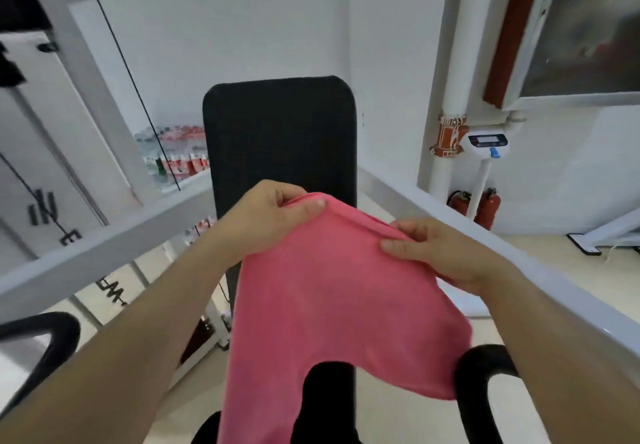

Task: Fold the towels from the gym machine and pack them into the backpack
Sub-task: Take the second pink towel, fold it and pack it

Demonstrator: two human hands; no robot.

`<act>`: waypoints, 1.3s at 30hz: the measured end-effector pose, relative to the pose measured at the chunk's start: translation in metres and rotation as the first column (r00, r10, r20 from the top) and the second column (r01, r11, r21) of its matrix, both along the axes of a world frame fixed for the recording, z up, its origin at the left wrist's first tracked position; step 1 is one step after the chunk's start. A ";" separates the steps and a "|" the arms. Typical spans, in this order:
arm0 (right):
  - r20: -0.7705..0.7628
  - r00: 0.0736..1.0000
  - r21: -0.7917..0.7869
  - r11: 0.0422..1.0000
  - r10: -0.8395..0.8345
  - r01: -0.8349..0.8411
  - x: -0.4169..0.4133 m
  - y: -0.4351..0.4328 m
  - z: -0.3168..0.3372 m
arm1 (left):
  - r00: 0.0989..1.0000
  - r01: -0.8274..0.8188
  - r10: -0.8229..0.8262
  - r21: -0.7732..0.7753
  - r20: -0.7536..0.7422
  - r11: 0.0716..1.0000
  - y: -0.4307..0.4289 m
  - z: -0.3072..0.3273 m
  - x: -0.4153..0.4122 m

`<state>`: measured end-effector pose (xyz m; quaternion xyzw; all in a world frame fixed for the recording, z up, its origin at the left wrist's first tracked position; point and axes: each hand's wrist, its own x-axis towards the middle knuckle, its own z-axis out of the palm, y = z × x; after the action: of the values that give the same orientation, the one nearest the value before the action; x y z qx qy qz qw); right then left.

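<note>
A pink towel [332, 298] hangs in front of me over the gym machine's black seat. My left hand [273, 211] pinches its upper left corner between thumb and fingers. My right hand [433, 249] grips the upper right edge, where the cloth bunches. The towel's lower part drapes down past the black back pad [277, 132] and reaches the bottom of the view. No backpack is in sight.
White machine frame bars [104, 249] run on the left and right [519, 263]. Black handles [485, 367] curve at lower right and lower left [52, 332]. Two red fire extinguishers [485, 208] and a white scale post [485, 152] stand by the right wall.
</note>
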<state>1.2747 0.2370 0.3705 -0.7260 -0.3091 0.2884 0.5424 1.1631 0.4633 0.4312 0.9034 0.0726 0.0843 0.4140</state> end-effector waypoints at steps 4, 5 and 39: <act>0.022 0.998 0.169 0.984 -0.064 0.059 -0.052 0.043 0.026 | 0.986 0.153 -0.162 -0.170 -0.044 0.974 0.016 0.010 -0.052; 0.044 0.997 0.201 0.978 -0.061 0.051 -0.067 0.056 0.031 | 0.978 0.201 -0.207 -0.207 -0.011 0.958 0.020 0.012 -0.065; 0.251 0.942 -0.089 0.963 -0.224 0.253 -0.313 0.181 0.048 | 0.985 0.142 -0.165 -0.304 -0.051 0.942 0.140 -0.025 -0.245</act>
<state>0.9613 0.4179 0.4183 -0.8187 -0.2638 0.1494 0.4876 0.9179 0.6035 0.4059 0.8358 0.0294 0.0058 0.5482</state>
